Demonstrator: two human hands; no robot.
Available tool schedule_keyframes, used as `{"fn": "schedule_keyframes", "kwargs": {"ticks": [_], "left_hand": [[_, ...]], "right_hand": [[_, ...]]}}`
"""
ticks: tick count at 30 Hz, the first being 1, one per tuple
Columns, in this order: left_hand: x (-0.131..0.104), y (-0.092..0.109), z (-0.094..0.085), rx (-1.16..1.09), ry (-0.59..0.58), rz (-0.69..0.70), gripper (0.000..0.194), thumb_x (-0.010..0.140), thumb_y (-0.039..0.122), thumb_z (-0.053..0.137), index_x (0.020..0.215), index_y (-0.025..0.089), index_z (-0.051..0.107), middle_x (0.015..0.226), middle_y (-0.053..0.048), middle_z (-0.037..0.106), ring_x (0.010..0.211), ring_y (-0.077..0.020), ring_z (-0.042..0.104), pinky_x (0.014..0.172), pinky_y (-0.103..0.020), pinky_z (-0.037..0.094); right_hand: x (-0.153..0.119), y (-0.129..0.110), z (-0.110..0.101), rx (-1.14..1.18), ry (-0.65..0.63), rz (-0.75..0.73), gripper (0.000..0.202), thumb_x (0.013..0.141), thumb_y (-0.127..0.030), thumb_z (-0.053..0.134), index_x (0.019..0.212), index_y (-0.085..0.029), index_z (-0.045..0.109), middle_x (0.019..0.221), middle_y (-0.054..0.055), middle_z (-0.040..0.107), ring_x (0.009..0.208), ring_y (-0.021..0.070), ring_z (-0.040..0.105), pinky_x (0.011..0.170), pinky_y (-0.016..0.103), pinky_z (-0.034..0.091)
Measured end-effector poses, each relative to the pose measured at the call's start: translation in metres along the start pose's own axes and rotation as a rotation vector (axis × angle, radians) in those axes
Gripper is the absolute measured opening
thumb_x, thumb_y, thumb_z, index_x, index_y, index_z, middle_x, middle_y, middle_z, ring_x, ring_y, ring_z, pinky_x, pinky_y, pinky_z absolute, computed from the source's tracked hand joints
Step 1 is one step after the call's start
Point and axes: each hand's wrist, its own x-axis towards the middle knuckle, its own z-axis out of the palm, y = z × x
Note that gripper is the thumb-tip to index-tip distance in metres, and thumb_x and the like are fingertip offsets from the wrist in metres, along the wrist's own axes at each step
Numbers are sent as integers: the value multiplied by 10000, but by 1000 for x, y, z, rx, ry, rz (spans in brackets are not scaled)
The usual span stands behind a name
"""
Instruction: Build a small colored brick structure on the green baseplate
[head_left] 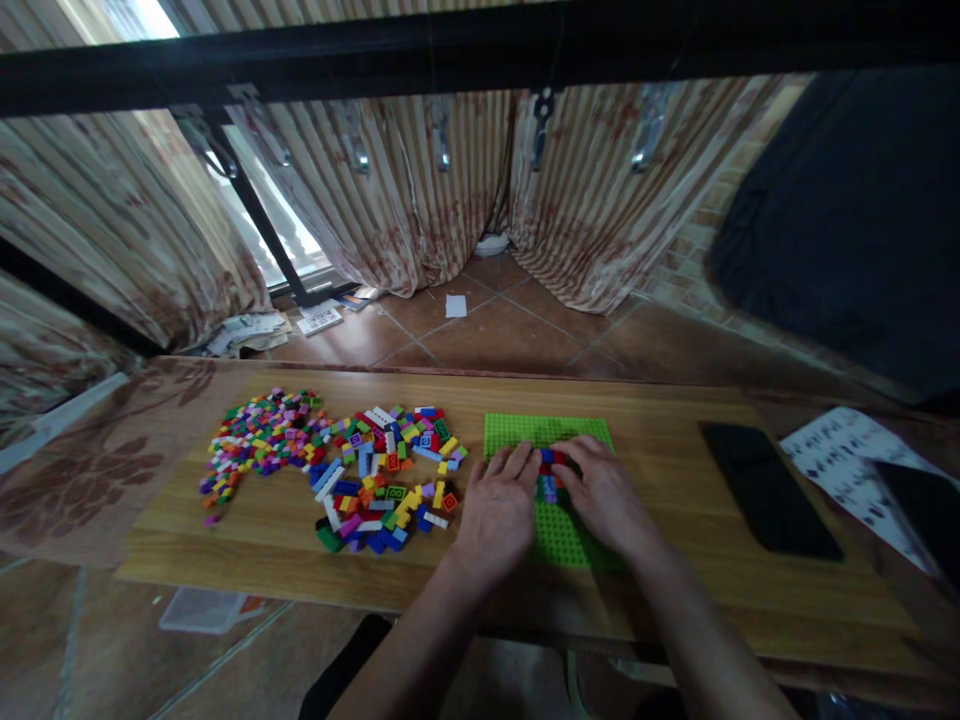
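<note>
Your green board (574, 545) lies flat on the wooden table (667, 430), and a small cluster of joined bricks (550, 487) sits on it, around the middle of its width, with red, dark blue and light blue showing. Your left hand (496, 512) reaches over the board's left part, palm down, its fingers stretched out and close together, with the tips at the left side of the cluster; you cannot tell from this view whether they grip anything. Your right hand (602, 492) comes over the board's right part, thumb and forefinger apart at the right side of the cluster, near its red bricks; whether they pinch one is too small to tell.

To the left of the board, you have a loose spread of larger bricks (395, 492) in many colours, and farther left, adjoining it, a heap of smaller bricks (268, 432). To the right of the board, well apart from it, lies a dark tablet (769, 490), and beyond that a printed sheet (840, 450), partly under another dark device (919, 510).
</note>
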Motion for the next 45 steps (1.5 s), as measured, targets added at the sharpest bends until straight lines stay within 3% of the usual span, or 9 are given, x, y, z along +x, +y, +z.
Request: {"fn": "schedule_keyframes", "kwargs": {"ticks": [14,22,35,39,45], "left_hand": [[-1,2,1,-6,-26,-13,514,883,137,360,1389,190,435,1490,-58,407,1289,-281,447,1018,-510,423],[-1,1,0,-25,-8,-4,521,873,134,372,1384,208,440,1478,-66,425,1291,-271,447,1006,-493,433],[-1,3,1,-78,55,-7,489,883,138,390,1366,188,442,1436,-90,470,1255,-261,485,1027,-458,430],[-1,1,-8,-176,170,-24,474,874,134,426,1343,198,459,1415,-103,484,1213,-247,527,1028,-435,439],[-2,-19,-29,-548,628,-184,285,907,146,422,1130,188,596,1127,-80,657,1058,-164,605,951,-311,489]], "right_hand": [[0,2,1,-1,37,-81,228,900,-249,463,968,-185,671,967,101,621,934,253,565,864,425,482],[1,0,-22,232,213,38,275,914,-382,481,1049,-211,649,1001,83,650,934,223,620,848,402,503],[-1,-11,-13,416,364,145,304,872,-421,545,1052,-207,665,988,83,662,867,207,628,785,387,528],[-3,-21,-9,465,356,132,287,869,-410,558,1066,-224,653,1014,75,649,890,204,623,795,384,527],[-10,-44,9,375,198,17,285,895,-378,533,1117,-232,636,1041,73,649,933,213,620,825,384,519]]}}
